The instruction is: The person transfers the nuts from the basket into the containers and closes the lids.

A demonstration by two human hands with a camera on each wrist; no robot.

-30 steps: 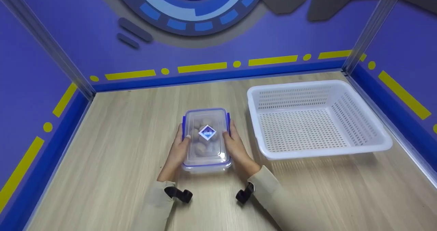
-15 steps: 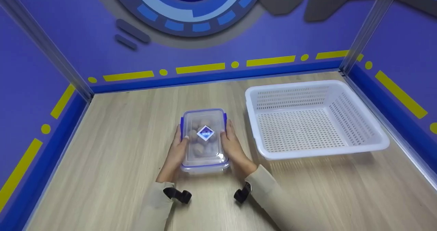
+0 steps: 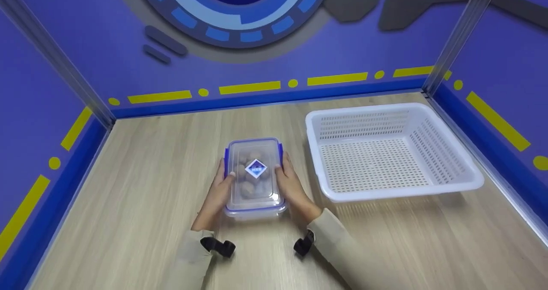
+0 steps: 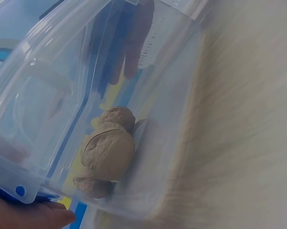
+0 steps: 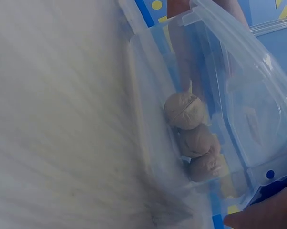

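Note:
A clear plastic food container (image 3: 253, 148) with a blue-edged lid and blue side latches sits between both hands in the head view, a diamond-shaped sticker (image 3: 256, 168) on its lid. Several walnuts (image 4: 107, 150) lie inside, visible through the wall in both wrist views. My left hand (image 3: 218, 193) grips the left long side, thumb over the lid's edge. On the opposite side my right hand (image 3: 293, 185) holds it the same way, fingers along the wall. The lid is on, and the side latches (image 5: 277, 186) lie down near the hands.
To the right stands a white perforated plastic basket (image 3: 432, 190) with nothing in it. Blue-purple panels (image 3: 257, 73) with yellow marks border the wooden table (image 3: 141, 174) at the back and both sides.
The whole head view has drifted slightly, carrying basket and container a little left in the picture. Both hands keep their hold on the container.

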